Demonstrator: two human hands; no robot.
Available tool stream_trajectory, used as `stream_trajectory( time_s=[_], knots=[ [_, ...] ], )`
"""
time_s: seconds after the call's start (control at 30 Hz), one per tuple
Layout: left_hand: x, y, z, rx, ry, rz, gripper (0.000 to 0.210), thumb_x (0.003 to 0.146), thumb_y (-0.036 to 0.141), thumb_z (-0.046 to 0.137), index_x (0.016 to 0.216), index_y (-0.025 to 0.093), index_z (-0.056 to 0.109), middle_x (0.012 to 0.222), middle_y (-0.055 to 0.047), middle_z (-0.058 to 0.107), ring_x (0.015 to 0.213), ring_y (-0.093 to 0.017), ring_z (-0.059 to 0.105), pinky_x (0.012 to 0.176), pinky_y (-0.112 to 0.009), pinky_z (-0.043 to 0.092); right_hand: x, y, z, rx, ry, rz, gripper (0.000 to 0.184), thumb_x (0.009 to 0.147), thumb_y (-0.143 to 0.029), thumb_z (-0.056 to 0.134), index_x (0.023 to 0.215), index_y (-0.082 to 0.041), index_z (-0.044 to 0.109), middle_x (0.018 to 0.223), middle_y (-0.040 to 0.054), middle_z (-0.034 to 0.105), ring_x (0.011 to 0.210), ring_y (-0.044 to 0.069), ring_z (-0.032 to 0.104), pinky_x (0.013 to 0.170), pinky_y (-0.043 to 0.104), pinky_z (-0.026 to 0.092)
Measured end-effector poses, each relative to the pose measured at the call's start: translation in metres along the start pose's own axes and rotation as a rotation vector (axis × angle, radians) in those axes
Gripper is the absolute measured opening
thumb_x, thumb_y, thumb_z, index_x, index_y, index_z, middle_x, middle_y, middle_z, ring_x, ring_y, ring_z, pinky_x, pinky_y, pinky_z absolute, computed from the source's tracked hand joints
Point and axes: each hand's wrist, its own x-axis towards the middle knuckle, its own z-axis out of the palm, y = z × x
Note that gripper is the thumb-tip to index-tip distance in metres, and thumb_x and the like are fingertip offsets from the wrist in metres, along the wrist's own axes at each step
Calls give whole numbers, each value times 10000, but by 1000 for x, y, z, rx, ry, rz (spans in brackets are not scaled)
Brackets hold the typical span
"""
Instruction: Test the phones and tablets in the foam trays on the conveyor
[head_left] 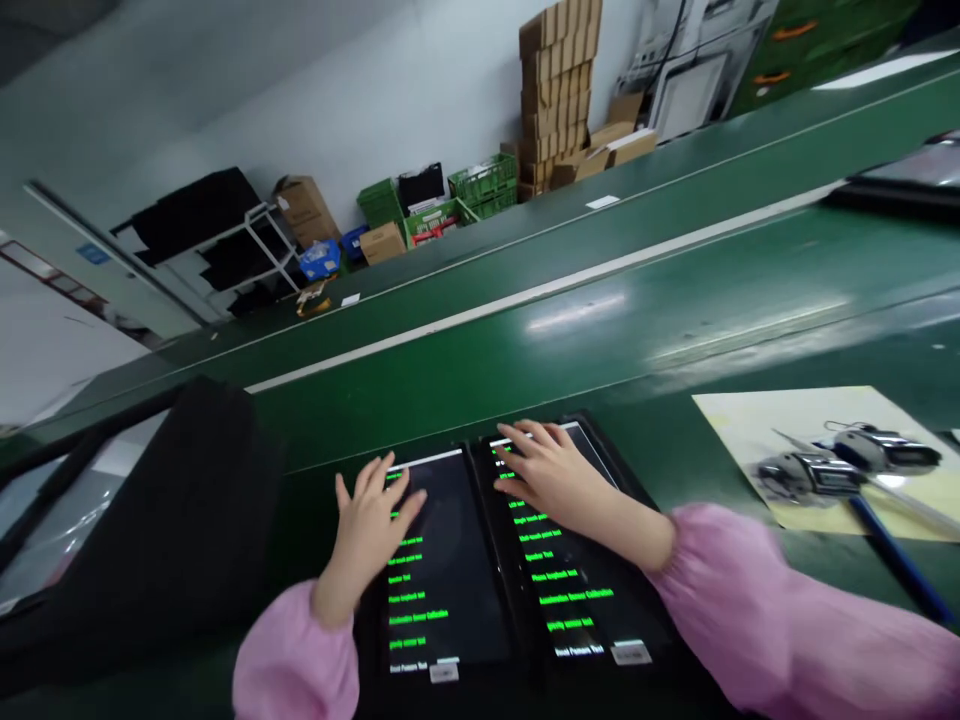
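As we look down with twelve o'clock straight ahead, the left tablet lies face up at six o'clock and the right tablet beside it at five, both showing green lines of text; our left hand is over the upper part of the first, our right hand over the top of the other; each grip is spread and clasps nothing, though we cannot tell which fingertips touch glass; we judge both tablets light, stiff, smooth and fragile, best held by their dark long edges; at eight o'clock a black cover, apparently soft, lies by a glossy panel; towards half past three a pale sheet bears shiny metal objects, too blurred to name; the green worktop looks slick, and a pale strip crosses it from nine to two, where a dark-framed device sits; beyond, we see stacked cardboard boxes at half past twelve, green crates at twelve, a rack with black things at ten, and a pale wall behind.
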Motion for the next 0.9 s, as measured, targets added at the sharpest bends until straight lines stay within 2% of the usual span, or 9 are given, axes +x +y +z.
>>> stream_trajectory(
  time_s=[0.1, 0.17, 0.27, 0.33, 0.43, 0.57, 0.7, 0.9],
  knots=[
    [-34, -15, 1, -70, -49, 74, 253, 1044, 431, 592, 1185, 393, 799, 1514, -34, 655, 1475, -372, 523, 1218, -867, 134, -23, -3, -13, 17, -9, -38, 194, 1018, -410, 692, 1004, -259, 813, 1409, 97, 681, 1280, 351, 602, 971, 508, 522],
    [-40, -29, 1, -114, -29, 61, 272, 1061, 429, 548, 1145, 413, 806, 1452, -13, 697, 1457, -342, 549, 1243, -836, 129, -30, 0, -20, 15, 0, -16, 180, 1038, -367, 655, 1023, -273, 808, 1303, 98, 711, 1162, 312, 651, 899, 462, 534],
    [-28, -42, 4, -126, 43, -14, 300, 1053, 413, 549, 1249, 373, 773, 1425, -57, 708, 1418, -336, 587, 1251, -817, 166, -24, 7, -22, 6, 15, 43, 220, 1052, -304, 600, 1159, -255, 786, 1114, 112, 714, 963, 266, 681, 792, 411, 537],
    [-16, -43, 9, -124, 46, -16, 331, 1053, 404, 548, 1318, 360, 742, 1457, -76, 686, 1415, -338, 590, 1246, -817, 189, -14, 11, -17, 5, 14, 69, 245, 1044, -302, 599, 1202, -243, 777, 1042, 106, 707, 901, 248, 687, 754, 384, 540],
    [-7, -38, 16, -115, 33, 4, 350, 1058, 423, 546, 1351, 359, 727, 1536, -85, 628, 1491, -374, 513, 1217, -859, 172, -4, 14, -7, 11, -11, 98, 224, 1003, -285, 634, 1149, -241, 797, 964, 90, 723, 816, 218, 705, 681, 325, 535],
    [-9, -34, 20, -100, 14, 19, 367, 1066, 467, 539, 1364, 357, 722, 1571, -89, 596, 1560, -405, 417, 1192, -896, 122, -2, 18, 1, 41, -69, 134, 204, 972, -278, 642, 1072, -276, 819, 822, 52, 752, 659, 200, 707, 527, 273, 468],
    [-13, -36, 20, -93, 4, 29, 374, 1072, 446, 532, 1397, 366, 698, 1570, -89, 596, 1562, -384, 418, 1216, -868, 127, -3, 25, 1, 76, -81, 161, 216, 975, -312, 639, 1087, -305, 823, 809, 50, 770, 650, 219, 721, 545, 289, 494],
    [-10, -33, 18, -100, 3, 42, 371, 1073, 425, 526, 1384, 345, 710, 1554, -97, 609, 1554, -386, 427, 1233, -854, 102, 2, 16, 9, 122, -50, 203, 176, 960, -281, 644, 933, -271, 818, 737, 58, 740, 642, 230, 717, 587, 309, 502]
  ],
)
